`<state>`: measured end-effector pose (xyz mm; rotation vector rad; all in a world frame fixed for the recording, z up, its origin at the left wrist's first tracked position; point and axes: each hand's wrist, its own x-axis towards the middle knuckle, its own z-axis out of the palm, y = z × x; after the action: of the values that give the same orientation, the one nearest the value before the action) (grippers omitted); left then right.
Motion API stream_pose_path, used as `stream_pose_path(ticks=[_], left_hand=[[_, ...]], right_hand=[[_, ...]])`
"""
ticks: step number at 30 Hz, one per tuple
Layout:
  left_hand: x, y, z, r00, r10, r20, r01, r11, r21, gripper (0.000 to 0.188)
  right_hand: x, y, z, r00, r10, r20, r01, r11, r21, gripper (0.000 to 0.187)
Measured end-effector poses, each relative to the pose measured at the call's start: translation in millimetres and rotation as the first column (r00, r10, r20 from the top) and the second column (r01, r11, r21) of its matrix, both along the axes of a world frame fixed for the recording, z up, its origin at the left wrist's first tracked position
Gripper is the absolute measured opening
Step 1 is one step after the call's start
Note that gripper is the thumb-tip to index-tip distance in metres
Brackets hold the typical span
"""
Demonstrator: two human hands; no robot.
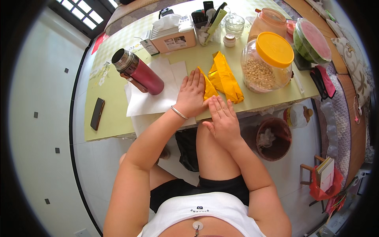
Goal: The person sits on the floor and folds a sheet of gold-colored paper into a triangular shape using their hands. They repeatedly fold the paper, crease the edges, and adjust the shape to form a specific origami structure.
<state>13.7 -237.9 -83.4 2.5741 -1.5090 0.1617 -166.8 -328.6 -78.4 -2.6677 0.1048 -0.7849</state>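
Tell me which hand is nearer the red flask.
Left. The left hand lies flat on the yellow paper, just right of the red flask with white paper between. The right hand sits farther right, at the table edge.

On the counter (110, 122): a red flask (139, 72) lying on white paper (150, 100), a dark phone (97, 113) near the left edge, a tissue box (173, 34), and a yellow-lidded jar (266, 63) of beans. A halved watermelon (314, 39) sits at the right. A brown bin (273, 138) stands on the floor.
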Motion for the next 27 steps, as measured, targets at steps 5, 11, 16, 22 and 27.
stream_pose_path(ticks=[5, 11, 16, 22, 27], left_hand=[[-2.8, -3.0, 5.3, 0.999, 0.012, -0.052, -0.010, 0.999, 0.038, 0.096], [-7.0, 1.4, 19.3, 0.996, 0.039, -0.082, -0.030, 0.993, 0.110, 0.104], [-5.7, -2.8, 17.6, 0.997, 0.033, -0.075, -0.025, 0.994, 0.106, 0.109], [-4.8, 0.3, 14.6, 0.995, 0.030, -0.099, -0.023, 0.997, 0.071, 0.111], [-3.9, 2.9, 22.5, 0.984, 0.005, -0.178, -0.004, 1.000, 0.004, 0.113]], right_hand=[[-2.9, 4.4, -0.6, 0.997, -0.044, -0.065, 0.047, 0.998, 0.039, 0.066], [-10.2, -31.5, 23.2, 0.956, -0.173, 0.238, 0.136, 0.977, 0.165, 0.020], [24.6, -48.0, 20.9, 0.947, -0.301, 0.114, 0.314, 0.942, -0.117, 0.031], [59.4, -42.2, 31.4, 0.874, -0.468, -0.130, 0.458, 0.883, -0.101, 0.045], [65.6, -45.6, 26.0, 0.878, -0.450, -0.164, 0.477, 0.853, 0.212, 0.044]])
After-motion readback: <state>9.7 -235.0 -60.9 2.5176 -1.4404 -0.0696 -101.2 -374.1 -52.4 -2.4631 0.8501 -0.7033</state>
